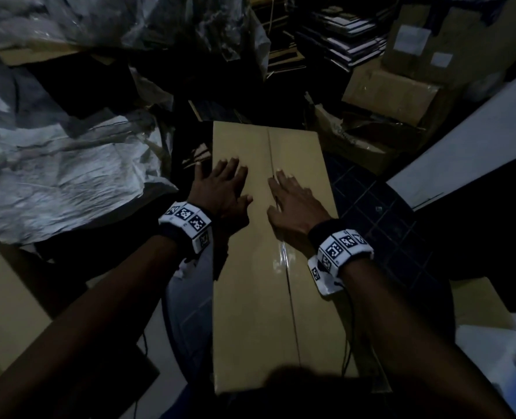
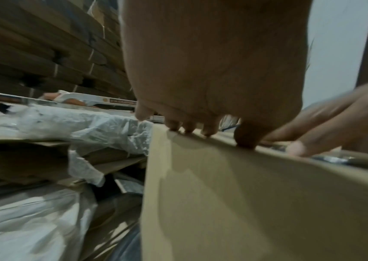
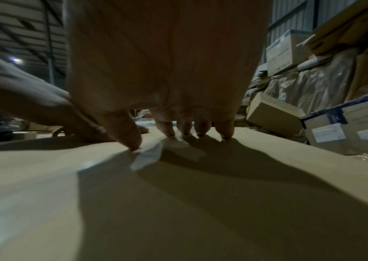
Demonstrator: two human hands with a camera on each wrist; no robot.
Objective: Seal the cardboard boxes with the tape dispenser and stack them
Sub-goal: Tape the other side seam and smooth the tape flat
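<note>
On the cardboard box [image 1: 250,297], no legible print

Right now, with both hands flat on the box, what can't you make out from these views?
- Tape dispenser: not seen in any view.
- Tape's far end along the cardboard box seam: head view, covered by the right hand.
- Box's near end: head view, lost in dark shadow.
- Left hand palm contact: left wrist view, only fingers show at the edge.
</note>
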